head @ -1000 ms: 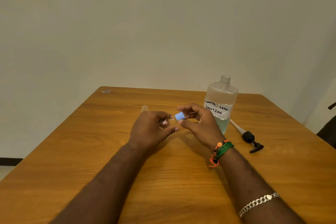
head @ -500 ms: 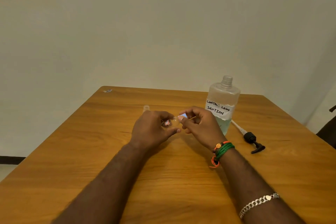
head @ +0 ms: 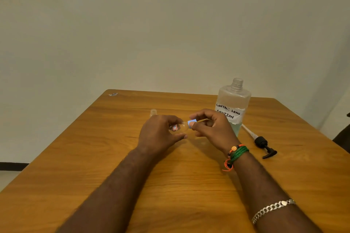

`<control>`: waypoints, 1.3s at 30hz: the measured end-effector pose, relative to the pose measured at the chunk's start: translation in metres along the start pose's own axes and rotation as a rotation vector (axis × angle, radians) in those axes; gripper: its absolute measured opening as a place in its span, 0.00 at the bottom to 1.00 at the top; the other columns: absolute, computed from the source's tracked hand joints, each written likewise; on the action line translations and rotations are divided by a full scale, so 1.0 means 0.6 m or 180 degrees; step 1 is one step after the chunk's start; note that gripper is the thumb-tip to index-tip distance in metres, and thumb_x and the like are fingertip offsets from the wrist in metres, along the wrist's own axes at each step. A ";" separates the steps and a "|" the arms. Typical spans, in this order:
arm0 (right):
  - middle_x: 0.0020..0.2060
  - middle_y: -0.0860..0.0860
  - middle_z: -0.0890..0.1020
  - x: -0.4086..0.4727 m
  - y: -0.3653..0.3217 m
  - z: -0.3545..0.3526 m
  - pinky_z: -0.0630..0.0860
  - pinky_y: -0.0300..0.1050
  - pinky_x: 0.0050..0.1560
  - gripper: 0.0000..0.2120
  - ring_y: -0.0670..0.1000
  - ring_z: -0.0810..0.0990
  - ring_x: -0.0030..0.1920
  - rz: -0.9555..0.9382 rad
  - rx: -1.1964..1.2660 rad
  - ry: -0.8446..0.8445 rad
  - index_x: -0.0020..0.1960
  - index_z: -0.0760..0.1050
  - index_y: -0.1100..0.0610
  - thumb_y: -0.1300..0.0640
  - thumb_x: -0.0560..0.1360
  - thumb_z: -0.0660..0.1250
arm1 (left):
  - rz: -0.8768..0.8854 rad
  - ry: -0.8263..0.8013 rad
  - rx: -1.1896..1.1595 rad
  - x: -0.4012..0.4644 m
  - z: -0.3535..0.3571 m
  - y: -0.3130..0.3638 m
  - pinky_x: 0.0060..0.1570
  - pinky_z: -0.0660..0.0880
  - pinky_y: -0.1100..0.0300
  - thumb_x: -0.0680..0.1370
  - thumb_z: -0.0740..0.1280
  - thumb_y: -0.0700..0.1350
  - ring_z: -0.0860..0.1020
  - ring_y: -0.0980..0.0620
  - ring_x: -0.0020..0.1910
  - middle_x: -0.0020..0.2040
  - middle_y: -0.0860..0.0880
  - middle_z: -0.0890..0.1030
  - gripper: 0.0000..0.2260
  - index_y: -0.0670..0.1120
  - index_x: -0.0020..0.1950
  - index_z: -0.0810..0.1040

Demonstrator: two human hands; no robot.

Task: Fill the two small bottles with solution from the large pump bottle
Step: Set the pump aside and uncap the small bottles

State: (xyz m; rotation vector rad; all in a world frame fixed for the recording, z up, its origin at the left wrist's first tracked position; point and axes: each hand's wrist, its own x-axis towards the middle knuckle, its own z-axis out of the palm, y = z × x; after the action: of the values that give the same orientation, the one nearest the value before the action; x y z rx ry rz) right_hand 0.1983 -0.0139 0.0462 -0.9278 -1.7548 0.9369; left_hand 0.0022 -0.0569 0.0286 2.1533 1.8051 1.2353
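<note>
— Anything moved since the earlier frame?
— Barely: fingers shifted on the cap.
— Left to right?
— Second small bottle stands toward the table's far edge. Left hand grasps the small bottle mid-table; right hand pinches its blue cap. Large bottle and pump lie near the far right corner.

A white paper label on the large pump bottle, just behind the right hand's grip, carries handwritten black capitals: "CONTACT LENS SOLUTION". The small bottle held in the left hand's grip bears a tiny red-and-white sticker, too small to read.
</note>
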 end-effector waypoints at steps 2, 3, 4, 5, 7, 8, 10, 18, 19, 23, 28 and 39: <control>0.41 0.52 0.86 -0.001 0.000 0.001 0.84 0.47 0.39 0.06 0.55 0.86 0.39 0.0000 -0.0004 0.0020 0.48 0.85 0.52 0.57 0.72 0.77 | -0.0007 0.0019 -0.0015 0.001 0.001 -0.001 0.54 0.84 0.55 0.71 0.82 0.56 0.84 0.57 0.54 0.59 0.53 0.88 0.24 0.51 0.66 0.86; 0.41 0.52 0.86 0.000 0.001 0.000 0.84 0.47 0.39 0.06 0.53 0.86 0.39 0.0003 0.0012 0.0041 0.48 0.85 0.51 0.56 0.71 0.77 | -0.0002 0.0040 -0.0038 0.001 0.001 -0.001 0.54 0.84 0.56 0.72 0.82 0.56 0.84 0.58 0.53 0.59 0.53 0.88 0.24 0.51 0.66 0.86; 0.41 0.52 0.86 0.001 0.001 -0.001 0.84 0.46 0.39 0.06 0.52 0.86 0.39 0.0018 0.0059 0.0069 0.48 0.85 0.52 0.57 0.71 0.78 | 0.0006 0.0068 -0.0061 0.001 0.001 0.000 0.54 0.84 0.56 0.72 0.82 0.57 0.84 0.58 0.53 0.59 0.53 0.88 0.24 0.51 0.65 0.86; 0.41 0.52 0.86 0.001 0.000 -0.002 0.83 0.45 0.39 0.06 0.52 0.86 0.40 0.0041 0.0135 0.0095 0.48 0.85 0.52 0.57 0.71 0.78 | 0.0015 0.0098 -0.0077 0.001 0.001 0.000 0.54 0.84 0.56 0.72 0.81 0.57 0.84 0.58 0.53 0.58 0.53 0.88 0.24 0.51 0.65 0.86; 0.42 0.53 0.86 0.000 -0.002 -0.002 0.82 0.43 0.39 0.06 0.52 0.86 0.41 0.0059 0.0261 0.0108 0.47 0.85 0.54 0.59 0.71 0.77 | 0.0022 0.0141 -0.0077 0.001 0.001 0.000 0.53 0.84 0.57 0.72 0.81 0.58 0.84 0.59 0.53 0.58 0.54 0.88 0.23 0.51 0.65 0.86; 0.42 0.53 0.86 0.000 -0.003 -0.002 0.82 0.44 0.40 0.06 0.51 0.86 0.41 0.0048 0.0292 0.0086 0.48 0.85 0.55 0.59 0.71 0.77 | 0.0022 0.0158 -0.0077 0.001 0.001 0.000 0.53 0.83 0.57 0.72 0.81 0.58 0.84 0.59 0.53 0.58 0.54 0.88 0.23 0.51 0.65 0.86; 0.42 0.52 0.87 -0.001 -0.004 -0.001 0.83 0.45 0.41 0.07 0.51 0.86 0.42 0.0017 0.0352 -0.0001 0.50 0.85 0.57 0.61 0.72 0.77 | 0.0022 0.0186 -0.0100 0.000 -0.001 -0.001 0.53 0.83 0.57 0.73 0.81 0.57 0.84 0.59 0.52 0.57 0.54 0.89 0.23 0.51 0.64 0.87; 0.51 0.51 0.86 -0.002 -0.003 -0.007 0.83 0.52 0.53 0.10 0.51 0.85 0.53 -0.0182 0.0255 -0.0163 0.51 0.83 0.58 0.68 0.72 0.75 | 0.0015 0.0179 -0.0221 0.000 -0.009 -0.008 0.53 0.84 0.51 0.74 0.80 0.57 0.84 0.58 0.51 0.54 0.53 0.89 0.21 0.50 0.64 0.87; 0.52 0.50 0.86 -0.001 -0.003 -0.011 0.83 0.52 0.54 0.10 0.50 0.85 0.54 -0.0214 0.0238 -0.0123 0.50 0.83 0.57 0.68 0.72 0.75 | -0.0007 0.0218 -0.0246 0.001 -0.012 -0.011 0.52 0.84 0.52 0.74 0.80 0.57 0.84 0.59 0.50 0.53 0.54 0.89 0.21 0.50 0.63 0.87; 0.53 0.49 0.85 0.001 -0.002 -0.014 0.84 0.50 0.53 0.18 0.51 0.85 0.54 -0.0160 0.0415 0.0053 0.58 0.80 0.53 0.69 0.73 0.73 | -0.0157 0.0526 -0.0697 0.006 -0.020 -0.023 0.50 0.84 0.49 0.75 0.80 0.56 0.85 0.57 0.46 0.46 0.54 0.88 0.17 0.47 0.57 0.89; 0.59 0.54 0.81 -0.005 0.017 0.019 0.82 0.48 0.56 0.17 0.49 0.85 0.55 0.0229 0.0261 -0.0063 0.68 0.75 0.54 0.65 0.81 0.64 | -0.0182 0.1198 -0.1380 0.003 -0.014 -0.011 0.43 0.77 0.62 0.76 0.72 0.62 0.83 0.58 0.48 0.47 0.57 0.86 0.14 0.54 0.51 0.87; 0.46 0.44 0.84 0.044 0.038 0.069 0.76 0.34 0.49 0.09 0.40 0.80 0.46 0.0298 -0.1610 0.0239 0.50 0.83 0.50 0.57 0.70 0.75 | -0.0282 0.0867 -0.1488 0.006 0.000 -0.029 0.41 0.78 0.68 0.71 0.82 0.56 0.82 0.57 0.44 0.44 0.53 0.85 0.12 0.52 0.48 0.87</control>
State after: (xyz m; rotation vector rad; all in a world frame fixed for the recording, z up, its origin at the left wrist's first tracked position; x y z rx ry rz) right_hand 0.1560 0.0112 0.0234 -1.3555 -1.9334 0.5072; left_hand -0.0114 -0.0487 0.0213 1.6999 1.4733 1.7832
